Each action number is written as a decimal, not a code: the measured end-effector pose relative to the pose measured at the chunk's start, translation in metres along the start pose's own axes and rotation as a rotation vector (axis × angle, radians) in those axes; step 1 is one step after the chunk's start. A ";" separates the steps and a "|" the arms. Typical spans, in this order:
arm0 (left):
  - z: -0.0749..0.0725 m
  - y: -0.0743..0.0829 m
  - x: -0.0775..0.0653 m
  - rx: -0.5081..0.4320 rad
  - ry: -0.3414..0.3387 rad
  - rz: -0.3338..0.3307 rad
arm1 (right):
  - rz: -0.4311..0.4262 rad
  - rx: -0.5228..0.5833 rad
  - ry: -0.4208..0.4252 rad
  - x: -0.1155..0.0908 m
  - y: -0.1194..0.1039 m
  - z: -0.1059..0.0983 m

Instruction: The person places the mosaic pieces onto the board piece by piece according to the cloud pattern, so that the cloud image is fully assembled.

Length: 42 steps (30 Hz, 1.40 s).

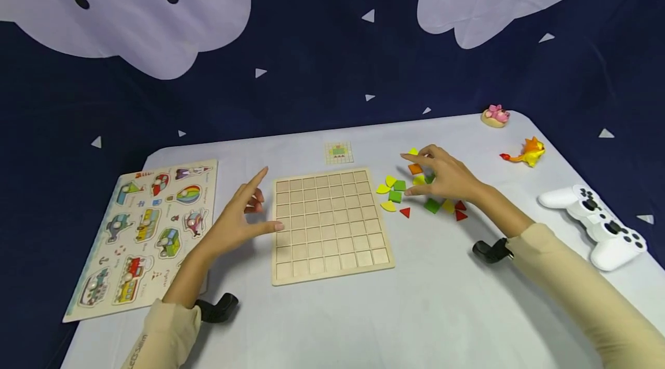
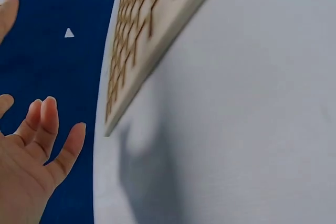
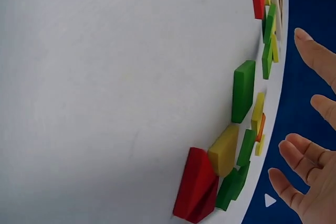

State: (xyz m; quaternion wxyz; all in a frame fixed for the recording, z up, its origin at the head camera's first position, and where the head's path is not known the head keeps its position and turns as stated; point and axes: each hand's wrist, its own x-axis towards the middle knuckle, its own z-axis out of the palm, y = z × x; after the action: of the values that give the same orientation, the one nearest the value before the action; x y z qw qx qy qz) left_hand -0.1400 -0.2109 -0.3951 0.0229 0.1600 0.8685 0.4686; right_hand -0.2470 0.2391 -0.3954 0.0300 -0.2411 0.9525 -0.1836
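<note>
A pale wooden grid board (image 1: 332,224) lies flat on the table. My left hand (image 1: 234,222) hovers at its left edge, thumb and fingers spread, holding nothing; the left wrist view shows that hand (image 2: 31,166) with its fingers apart. Over the loose coloured pieces to the right of the board is my right hand (image 1: 448,177), fingers spread and none of them gripping a piece. Beneath and around it lie green squares (image 1: 432,205), red triangles (image 1: 405,212), yellow quarter-rounds (image 1: 388,206) and an orange piece (image 1: 415,168). The right wrist view shows the pieces beside my right hand (image 3: 315,171).
A small pattern card (image 1: 339,152) lies behind the board. To the left is a vehicle picture puzzle (image 1: 150,230). On the right are a white game controller (image 1: 594,224), an orange-yellow figurine (image 1: 531,152) and a pink figurine (image 1: 496,116) near the back edge.
</note>
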 end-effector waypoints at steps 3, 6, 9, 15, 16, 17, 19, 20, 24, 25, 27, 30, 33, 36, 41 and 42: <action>0.005 -0.007 -0.005 -0.009 -0.022 -0.027 | 0.004 -0.011 0.002 0.000 0.001 0.000; 0.010 -0.013 -0.009 -0.020 -0.044 -0.054 | 0.018 -0.012 0.003 0.000 0.003 -0.001; 0.013 -0.019 -0.013 -0.020 -0.060 -0.065 | 0.030 -0.019 0.007 0.002 0.006 -0.003; 0.015 -0.028 -0.022 0.056 -0.066 -0.048 | 0.034 -0.035 0.013 0.008 0.015 -0.007; 0.015 -0.029 -0.023 0.068 -0.069 -0.050 | 0.033 -0.036 0.011 0.009 0.016 -0.007; 0.015 -0.030 -0.024 0.075 -0.072 -0.054 | 0.036 -0.037 0.008 0.010 0.017 -0.008; 0.015 -0.032 -0.026 0.085 -0.081 -0.065 | 0.041 -0.040 0.003 0.013 0.020 -0.008; 0.015 -0.033 -0.026 0.088 -0.084 -0.070 | 0.045 -0.042 -0.001 0.014 0.021 -0.008; 0.015 -0.035 -0.026 0.107 -0.088 -0.081 | 0.058 -0.049 -0.013 0.018 0.027 -0.007; 0.015 -0.036 -0.025 0.109 -0.089 -0.081 | 0.060 -0.050 -0.013 0.018 0.028 -0.006; 0.015 -0.037 -0.024 0.110 -0.089 -0.080 | 0.061 -0.052 -0.014 0.019 0.030 -0.006; 0.015 -0.037 -0.023 0.108 -0.092 -0.079 | 0.056 -0.057 -0.014 0.019 0.031 -0.005; 0.014 -0.037 -0.022 0.106 -0.092 -0.083 | 0.045 -0.062 -0.017 0.019 0.031 -0.006; 0.015 -0.037 -0.021 0.098 -0.086 -0.092 | 0.029 -0.059 -0.019 0.020 0.031 -0.006; 0.016 -0.037 -0.023 0.074 -0.076 -0.113 | -0.010 -0.050 -0.009 0.022 0.030 -0.005; 0.016 -0.038 -0.024 0.069 -0.074 -0.116 | -0.021 -0.051 -0.007 0.023 0.030 -0.004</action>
State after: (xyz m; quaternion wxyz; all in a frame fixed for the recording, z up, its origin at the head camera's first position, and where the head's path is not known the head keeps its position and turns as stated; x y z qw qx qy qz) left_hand -0.1239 -0.2248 -0.4373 0.0767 0.1272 0.8904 0.4302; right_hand -0.2811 0.2541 -0.4020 0.0253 -0.2522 0.9542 -0.1586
